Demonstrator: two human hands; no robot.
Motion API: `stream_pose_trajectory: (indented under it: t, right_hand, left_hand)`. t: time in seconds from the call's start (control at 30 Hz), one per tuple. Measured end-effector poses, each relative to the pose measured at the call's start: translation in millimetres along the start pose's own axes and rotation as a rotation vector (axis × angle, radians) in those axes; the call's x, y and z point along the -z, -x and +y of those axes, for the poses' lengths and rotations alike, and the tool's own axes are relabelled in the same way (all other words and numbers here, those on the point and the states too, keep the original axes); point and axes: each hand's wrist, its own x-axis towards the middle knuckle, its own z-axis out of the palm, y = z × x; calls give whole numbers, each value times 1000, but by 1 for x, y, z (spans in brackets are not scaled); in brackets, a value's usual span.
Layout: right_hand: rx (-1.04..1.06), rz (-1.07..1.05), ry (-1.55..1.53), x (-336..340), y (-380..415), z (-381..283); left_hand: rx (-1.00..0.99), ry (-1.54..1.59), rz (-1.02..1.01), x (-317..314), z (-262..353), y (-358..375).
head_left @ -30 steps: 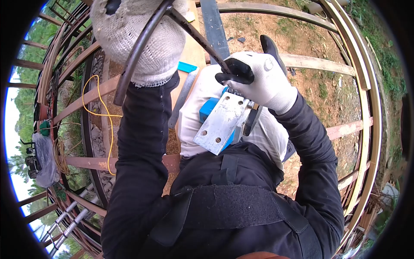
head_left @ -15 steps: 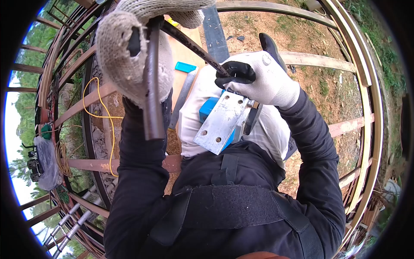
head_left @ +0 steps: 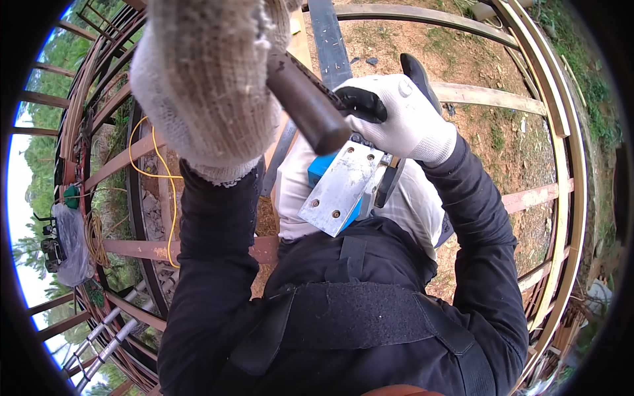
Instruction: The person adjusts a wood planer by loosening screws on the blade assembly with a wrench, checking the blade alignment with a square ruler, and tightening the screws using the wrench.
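Observation:
My left hand point(head_left: 205, 92), in a worn knitted glove, is large and blurred close to the camera. It is closed around a brown cylindrical rod point(head_left: 309, 105), whose blunt end points toward me. My right hand point(head_left: 399, 115), in a white glove with black-coated fingers, pinches the end of a thinner dark rod point(head_left: 325, 86), partly hidden behind the brown one. Below the right hand, a blue power tool point(head_left: 318, 170) with a screwed-on silver metal plate point(head_left: 338, 185) rests across my lap on white trousers. Where the two rods meet or cross behind my left glove is hidden.
A yellow cord point(head_left: 173, 218) loops at the left. Wooden rails point(head_left: 489, 94) and a reddish beam point(head_left: 142, 251) frame the ground around me. A dark plank point(head_left: 328, 46) extends ahead. A plastic-covered machine point(head_left: 66, 244) hangs at the far left.
My left hand has risen nearer the camera. The brown rod's free end has swung right and up, toward my right hand. The right hand and power tool have barely moved.

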Motion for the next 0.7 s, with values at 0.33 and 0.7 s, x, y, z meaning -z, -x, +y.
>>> stream_pose_trajectory:
  t: [0.33,0.7]
  right_hand:
    - [-189,-177,12,-11,-15,-3]
    - [-185,-143,125,-15,-14,-4]
  left_hand:
    - [-2,54,56,-3,-3,9]
    - [21,112,115,-1,-23,18]
